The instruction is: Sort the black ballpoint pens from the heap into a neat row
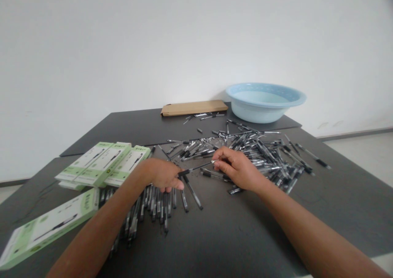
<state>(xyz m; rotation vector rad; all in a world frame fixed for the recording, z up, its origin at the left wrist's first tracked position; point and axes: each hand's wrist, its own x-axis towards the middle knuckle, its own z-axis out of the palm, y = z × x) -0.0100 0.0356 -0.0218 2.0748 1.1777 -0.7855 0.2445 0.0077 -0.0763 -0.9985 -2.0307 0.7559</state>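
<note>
A single gel pen [198, 168] stretches between my two hands, a little above the table. My right hand [235, 167] pinches its right end, where a small whitish piece shows at the fingertips. At the other end, by the black grip, my left hand [164, 175] is closed on it, palm down. Beneath the left hand lies a row of pens [159, 204], roughly side by side and pointing toward me. Behind and around the right hand spreads a loose heap of clear-barrelled pens with black parts [264, 155], lying in all directions.
Green-and-white pen boxes [95, 163] are stacked at the left, with another box [52, 229] nearer me. A flat brown cardboard piece [193, 107] and a light blue basin [260, 110] stand at the back. A few pens [211, 116] lie before the cardboard on the dark table [221, 241].
</note>
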